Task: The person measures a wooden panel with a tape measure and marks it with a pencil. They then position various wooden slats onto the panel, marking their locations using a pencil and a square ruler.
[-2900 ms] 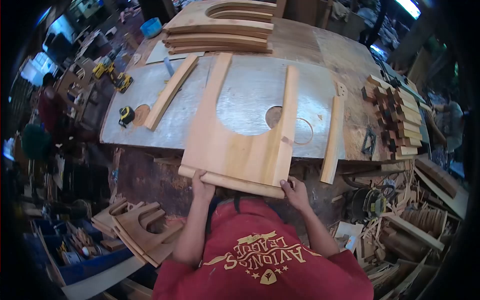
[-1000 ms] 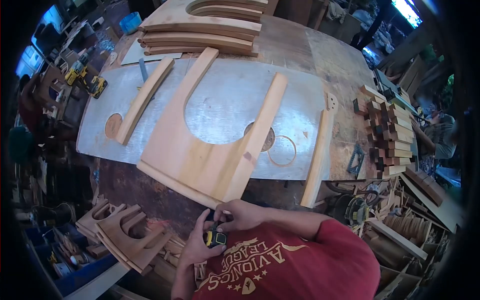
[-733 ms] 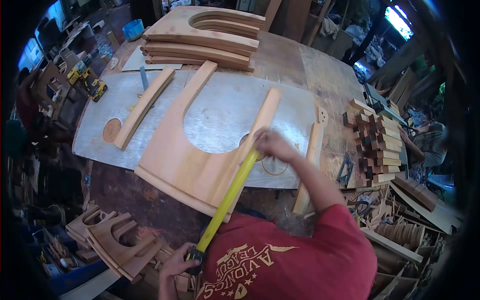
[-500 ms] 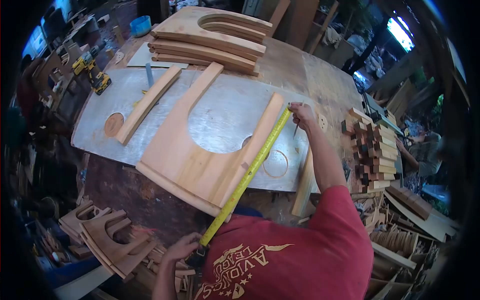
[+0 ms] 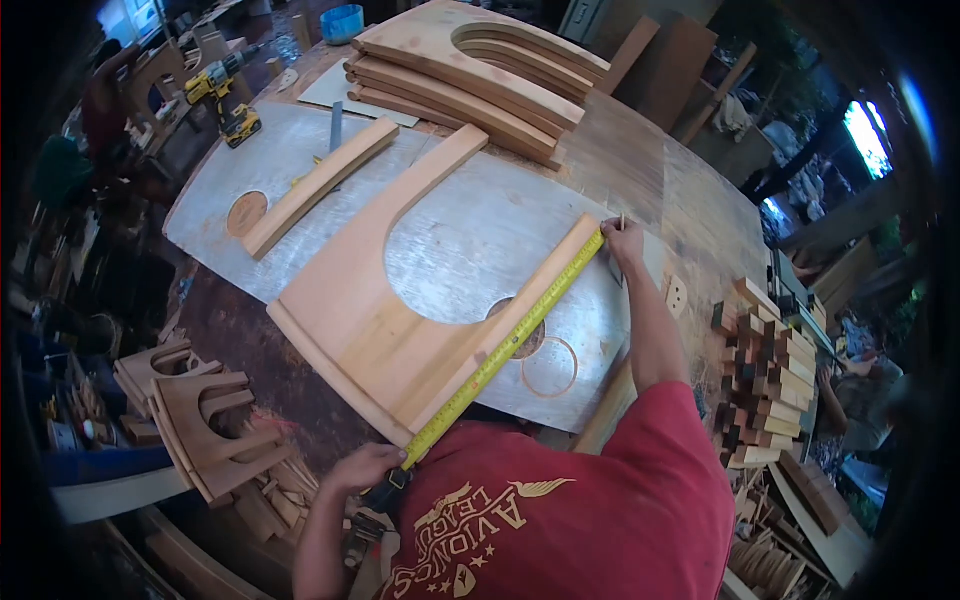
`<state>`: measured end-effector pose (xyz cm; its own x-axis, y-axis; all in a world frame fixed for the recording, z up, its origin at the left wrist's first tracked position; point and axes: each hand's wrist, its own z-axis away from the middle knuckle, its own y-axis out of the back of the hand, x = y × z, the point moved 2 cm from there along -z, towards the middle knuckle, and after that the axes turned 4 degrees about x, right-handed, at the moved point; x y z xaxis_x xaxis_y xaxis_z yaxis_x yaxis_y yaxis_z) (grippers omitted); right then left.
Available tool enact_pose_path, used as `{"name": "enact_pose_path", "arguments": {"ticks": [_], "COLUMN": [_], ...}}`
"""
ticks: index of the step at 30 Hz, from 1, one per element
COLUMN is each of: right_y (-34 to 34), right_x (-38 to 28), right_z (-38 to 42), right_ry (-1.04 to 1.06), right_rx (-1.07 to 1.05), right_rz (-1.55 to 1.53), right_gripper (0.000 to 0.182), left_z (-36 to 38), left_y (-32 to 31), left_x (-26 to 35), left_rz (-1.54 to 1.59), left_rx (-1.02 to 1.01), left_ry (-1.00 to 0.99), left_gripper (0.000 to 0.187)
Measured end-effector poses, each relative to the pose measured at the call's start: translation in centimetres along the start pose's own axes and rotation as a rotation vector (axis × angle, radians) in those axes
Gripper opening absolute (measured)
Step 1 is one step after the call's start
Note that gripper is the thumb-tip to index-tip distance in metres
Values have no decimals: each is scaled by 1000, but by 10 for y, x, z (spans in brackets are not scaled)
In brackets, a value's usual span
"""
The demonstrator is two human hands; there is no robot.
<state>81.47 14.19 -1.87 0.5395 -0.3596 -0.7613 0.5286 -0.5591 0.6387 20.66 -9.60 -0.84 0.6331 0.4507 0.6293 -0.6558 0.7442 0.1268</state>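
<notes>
A yellow tape measure point(image 5: 500, 358) stretches along the near-right edge of a U-shaped wooden panel point(image 5: 350, 318), which lies flat on the metal-topped table. My right hand point(image 5: 624, 245) pinches the tape's far end at the tip of the panel's arm. A thin, pencil-like stick pokes out between its fingers. At the panel's near corner, my left hand point(image 5: 366, 468) grips the tape close to its dark case, which is partly hidden beside the red shirt. A loose curved wooden strip point(image 5: 320, 188) rests left of the panel.
Stacked U-shaped panels point(image 5: 465, 88) stand at the table's back, with a yellow drill point(image 5: 225, 100) and a blue tub point(image 5: 342, 24) to their left. Cut wood blocks point(image 5: 772, 375) are piled at right, near another person point(image 5: 865, 400). More cut panels point(image 5: 205, 425) lie lower left.
The tape has come in against the panel's edge, its lower end now at the near corner instead of reaching past it. My left hand has moved up toward that corner. The view has shifted.
</notes>
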Motion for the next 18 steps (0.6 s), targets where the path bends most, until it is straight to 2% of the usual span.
{"name": "enact_pose_path", "arguments": {"ticks": [3, 6, 10, 11, 15, 17, 18], "right_y": [2, 13, 8, 7, -1, 14, 25], "right_x": [1, -18, -10, -11, 2, -15, -22], "right_z": [-3, 2, -15, -17, -29, -24, -28], "right_ry": [94, 124, 188, 210, 235, 259, 399], "right_rx": [-49, -155, -237, -249, -288, -285, -184], "right_rz": [90, 51, 74, 49, -24, 315, 356], "right_gripper": [16, 15, 14, 14, 16, 26, 34], "left_z": [14, 18, 7, 0, 8, 10, 8], "left_y": [-4, -6, -7, -5, 3, -1, -3], "left_x": [10, 19, -1, -12, 14, 12, 8], "left_rz": [12, 72, 196, 136, 71, 121, 158], "left_rx": [-2, -10, 15, -22, -51, -80, -103], "left_ry": [-49, 55, 44, 16, 7, 58, 63], "left_gripper": [42, 40, 37, 38, 37, 36, 36]}}
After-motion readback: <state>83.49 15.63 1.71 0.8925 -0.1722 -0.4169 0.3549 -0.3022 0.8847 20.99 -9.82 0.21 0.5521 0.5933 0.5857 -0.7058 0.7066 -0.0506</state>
